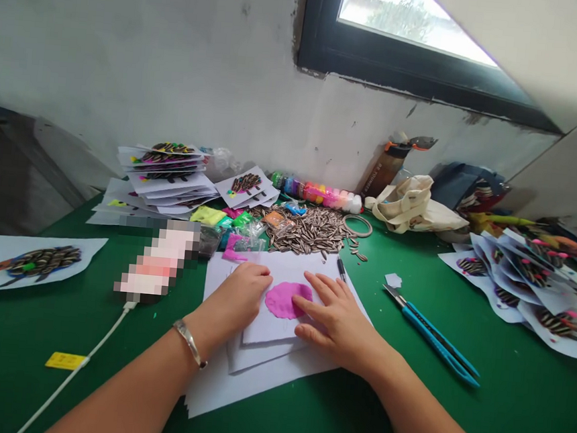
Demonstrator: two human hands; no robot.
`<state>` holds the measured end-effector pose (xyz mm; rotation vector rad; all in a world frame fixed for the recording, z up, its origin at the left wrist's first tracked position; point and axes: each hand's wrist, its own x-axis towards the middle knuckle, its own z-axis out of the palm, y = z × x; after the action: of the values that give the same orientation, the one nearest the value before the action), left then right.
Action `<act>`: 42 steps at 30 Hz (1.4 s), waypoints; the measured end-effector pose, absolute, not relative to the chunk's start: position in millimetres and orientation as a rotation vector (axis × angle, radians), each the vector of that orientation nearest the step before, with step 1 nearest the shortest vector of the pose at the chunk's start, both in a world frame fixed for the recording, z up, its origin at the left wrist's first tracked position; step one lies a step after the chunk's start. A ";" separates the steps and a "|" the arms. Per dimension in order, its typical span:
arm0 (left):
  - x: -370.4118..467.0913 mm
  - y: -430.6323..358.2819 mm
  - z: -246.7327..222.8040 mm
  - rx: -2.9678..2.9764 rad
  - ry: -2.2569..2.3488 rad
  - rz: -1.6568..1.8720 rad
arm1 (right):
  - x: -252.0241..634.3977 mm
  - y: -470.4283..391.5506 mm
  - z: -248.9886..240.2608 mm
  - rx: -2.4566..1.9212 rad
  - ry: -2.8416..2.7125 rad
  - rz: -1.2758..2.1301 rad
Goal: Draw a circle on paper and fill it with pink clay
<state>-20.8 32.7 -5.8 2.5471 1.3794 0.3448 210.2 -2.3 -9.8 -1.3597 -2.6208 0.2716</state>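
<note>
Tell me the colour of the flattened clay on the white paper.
Pinkish purple; the clay shows best in the head view.

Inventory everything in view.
Table: 1, green, below
Wall: 1, grey, behind
Window: 1, dark-framed, in wall
Sheets: several, white, on table
Clay: 1 disc, magenta, on sheets
Pen: 1, black, at sheets' edge
Seeds: many, striped, beyond sheets
Ring: 1, grey, by seeds
Packets: several, mixed, beside seeds
Tubs: several, mixed, by wall
Bottle: 1, brown, by wall
Tote: 1, cream, right of bottle
Bag: 1, blue, behind tote
Cutter: 1, blue, right of sheets
Scrap: 1, white, by cutter
Pictures: many, white, left and right
Pixelated item: 1, pinkish, left of sheets
Cable: 1, white, at pixelated item
Tag: 1, yellow, by cable
Bracelet: 1, silver, left arm
Left hand: 1, bare, beside clay
Right hand: 1, bare, touching clay
</note>
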 end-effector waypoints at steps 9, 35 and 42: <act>-20.0 31.5 -3.4 2.529 1.376 0.336 | 211.4 -7.8 -2.4 -1.329 -2.607 0.320; -24.9 38.4 -17.9 2.575 1.319 0.356 | 205.3 -11.6 -6.3 -1.227 -2.591 0.233; -24.1 36.1 -16.3 2.580 1.330 0.371 | 204.5 -12.2 -11.1 -1.140 -2.520 0.232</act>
<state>-24.1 36.1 -16.3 2.5799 1.3297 0.3709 204.5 -12.2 -11.1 -1.1399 -2.5196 0.2323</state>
